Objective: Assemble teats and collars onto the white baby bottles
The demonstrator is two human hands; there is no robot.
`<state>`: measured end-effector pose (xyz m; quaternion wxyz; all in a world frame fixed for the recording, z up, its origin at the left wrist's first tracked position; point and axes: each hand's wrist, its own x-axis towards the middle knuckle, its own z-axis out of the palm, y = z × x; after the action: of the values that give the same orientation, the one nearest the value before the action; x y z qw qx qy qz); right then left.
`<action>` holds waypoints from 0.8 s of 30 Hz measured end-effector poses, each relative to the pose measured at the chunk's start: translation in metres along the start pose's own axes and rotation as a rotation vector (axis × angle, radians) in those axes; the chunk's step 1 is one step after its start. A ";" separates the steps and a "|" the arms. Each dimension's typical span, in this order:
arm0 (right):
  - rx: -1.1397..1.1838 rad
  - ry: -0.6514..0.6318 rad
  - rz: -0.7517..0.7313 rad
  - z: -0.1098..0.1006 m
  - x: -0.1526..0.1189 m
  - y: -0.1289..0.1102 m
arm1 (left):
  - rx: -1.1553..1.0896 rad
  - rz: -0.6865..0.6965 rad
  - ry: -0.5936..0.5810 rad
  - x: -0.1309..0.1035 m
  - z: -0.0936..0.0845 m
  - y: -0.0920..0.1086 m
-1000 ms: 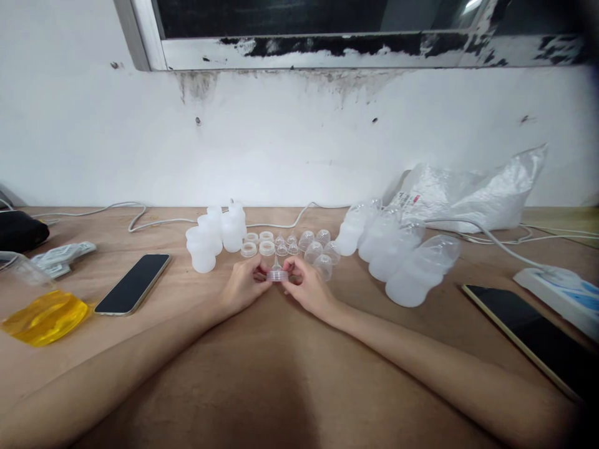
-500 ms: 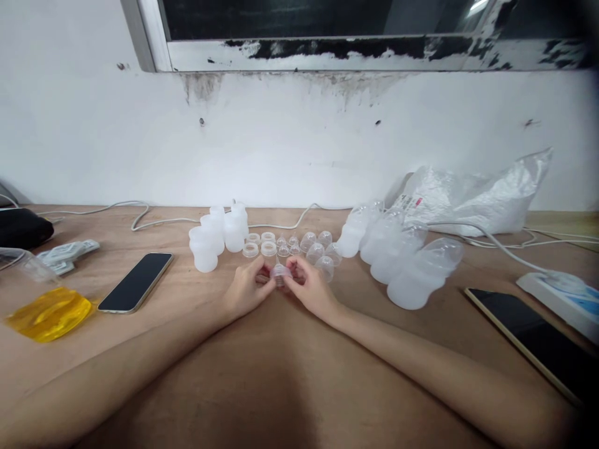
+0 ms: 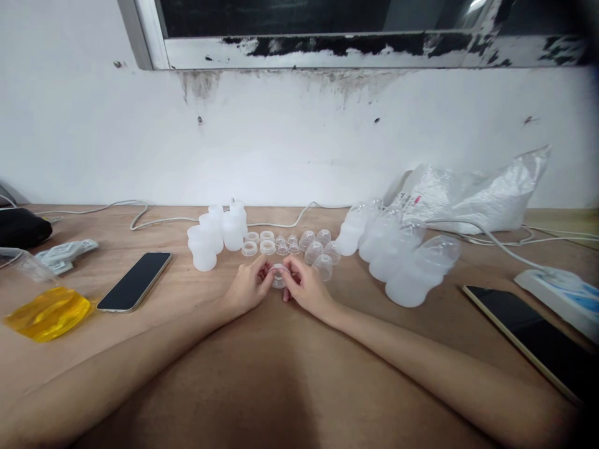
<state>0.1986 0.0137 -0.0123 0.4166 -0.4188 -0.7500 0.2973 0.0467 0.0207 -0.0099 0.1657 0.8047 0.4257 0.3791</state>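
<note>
Two bare hands meet at the middle of a wooden desk point(image 3: 281, 374). The left hand point(image 3: 246, 288) and the right hand point(image 3: 305, 288) pinch one small clear ring point(image 3: 278, 275) between their fingertips, low over the desktop; each grip is narrow, closed on the ring from its own side. Just beyond the grip lie more rings point(image 3: 258, 243) in a short row, with small clear teats point(image 3: 286, 244) and domed caps point(image 3: 318, 249) beside them. Beyond and to the left of the grip stand a few short white bottles point(image 3: 216, 236), upright and close together. To the right lie larger capped bottles point(image 3: 402, 262) on their sides, and past them a crumpled plastic bag point(image 3: 468, 193). Well to the left of the grip lies a phone point(image 3: 135, 281), screen dark, and farther left a yellow pouch point(image 3: 44, 313). Far right lies a tablet point(image 3: 533, 340), near a white power strip point(image 3: 556, 293).
</note>
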 end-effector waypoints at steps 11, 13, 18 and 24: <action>0.891 -0.105 0.357 0.006 0.002 -0.006 | -0.074 -0.036 0.149 0.004 0.000 -0.010; 0.923 -0.130 0.375 0.005 0.002 -0.007 | -0.072 0.000 0.141 0.004 0.001 -0.010; 0.914 -0.056 0.342 -0.005 0.004 -0.004 | -0.072 0.195 0.189 -0.002 -0.009 0.001; 0.876 -0.019 0.320 -0.016 -0.001 -0.002 | 0.213 0.159 0.609 -0.004 -0.059 -0.007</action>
<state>0.2118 0.0130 -0.0038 0.4963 -0.3110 -0.4837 0.6504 -0.0032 0.0179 0.0226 -0.0845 0.6981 0.4288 0.5672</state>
